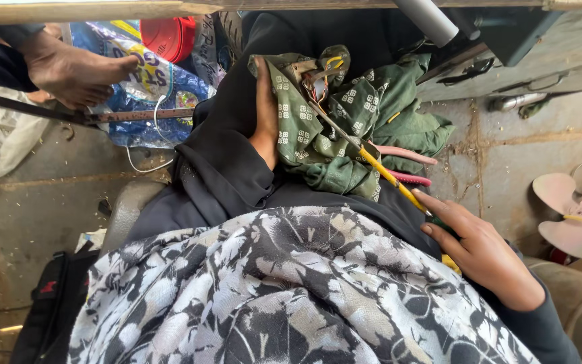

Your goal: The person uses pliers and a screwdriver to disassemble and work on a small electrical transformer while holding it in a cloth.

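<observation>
One screwdriver [378, 168] with a yellow handle lies slanted across the lap, its metal tip reaching one small part with wires [318, 71] wrapped in one green patterned cloth [345, 128]. The right hand [483, 253] has its fingers closed around the handle's end. The left hand [265, 118] presses the cloth's side, fingers hidden, so their state cannot be told. One fan blade [570, 212] lies on the floor, one red bucket [168, 35] farther off.

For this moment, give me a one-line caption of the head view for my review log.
Right hand holds a yellow-handled screwdriver to a wired part on green cloth; left hand steadies the cloth.
</observation>
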